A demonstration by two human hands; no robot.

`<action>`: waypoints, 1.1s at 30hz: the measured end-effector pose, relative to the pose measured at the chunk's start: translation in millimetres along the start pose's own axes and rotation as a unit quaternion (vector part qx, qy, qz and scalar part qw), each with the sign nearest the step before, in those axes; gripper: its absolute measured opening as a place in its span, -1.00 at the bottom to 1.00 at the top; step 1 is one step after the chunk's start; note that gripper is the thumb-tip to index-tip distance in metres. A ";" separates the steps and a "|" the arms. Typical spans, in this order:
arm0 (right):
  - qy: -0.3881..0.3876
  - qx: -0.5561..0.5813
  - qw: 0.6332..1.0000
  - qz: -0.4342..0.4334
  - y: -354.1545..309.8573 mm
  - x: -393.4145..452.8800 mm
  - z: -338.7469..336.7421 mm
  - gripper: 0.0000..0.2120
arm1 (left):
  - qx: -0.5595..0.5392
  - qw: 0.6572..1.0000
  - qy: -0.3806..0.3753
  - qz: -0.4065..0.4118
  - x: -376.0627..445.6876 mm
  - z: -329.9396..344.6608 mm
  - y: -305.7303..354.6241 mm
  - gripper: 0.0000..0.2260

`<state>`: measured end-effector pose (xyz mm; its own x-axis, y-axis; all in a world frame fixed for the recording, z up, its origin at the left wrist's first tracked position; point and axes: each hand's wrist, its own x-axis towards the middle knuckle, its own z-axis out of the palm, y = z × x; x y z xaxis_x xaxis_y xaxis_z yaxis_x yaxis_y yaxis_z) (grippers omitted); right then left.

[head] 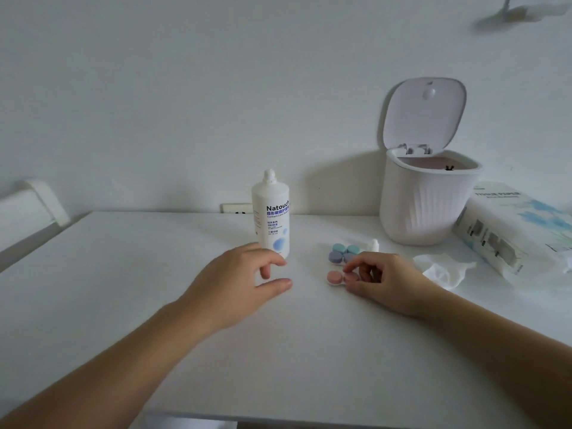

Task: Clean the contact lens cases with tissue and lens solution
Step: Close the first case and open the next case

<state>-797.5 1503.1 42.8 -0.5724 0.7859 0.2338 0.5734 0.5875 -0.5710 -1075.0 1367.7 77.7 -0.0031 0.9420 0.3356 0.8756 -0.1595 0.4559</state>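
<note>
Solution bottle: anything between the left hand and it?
Nothing visible. The left hand is open just in front of the solution bottle, fingertips near its base, bare table between. The right hand pinches the pink case, off to the side.

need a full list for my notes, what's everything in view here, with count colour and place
solution bottle: 1, white with blue print, upright at table centre, by the left fingers
pink case: 1, pink caps on white base, right of the bottle, at the right fingertips
purple case: 1, purple, just behind the pink case
teal case: 1, teal, behind the purple case
small bottle: 1, white, right of the teal case
tissue: 1, white, crumpled, right of the cases
tissue pack: 1, white and blue, far right
bin: 1, white, lid up, back right
table: 1, white
socket: 1, white, on wall behind bottle
left hand: 1, fingers relaxed, beside bottle
right hand: 1, pinching the pink case's right cap
</note>
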 end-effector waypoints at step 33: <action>-0.033 0.009 0.999 -0.036 -11.8 -8.1 -7.5 -0.84 | -0.156 0.982 -0.104 0.018 53.8 78.1 23.8 -0.83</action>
<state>-795.2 1491.2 53.5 -0.6495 0.7271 0.2225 0.5190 0.6378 -0.5691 -1016.6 1437.6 42.2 0.1530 0.9688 0.1950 0.6824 -0.2463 0.6882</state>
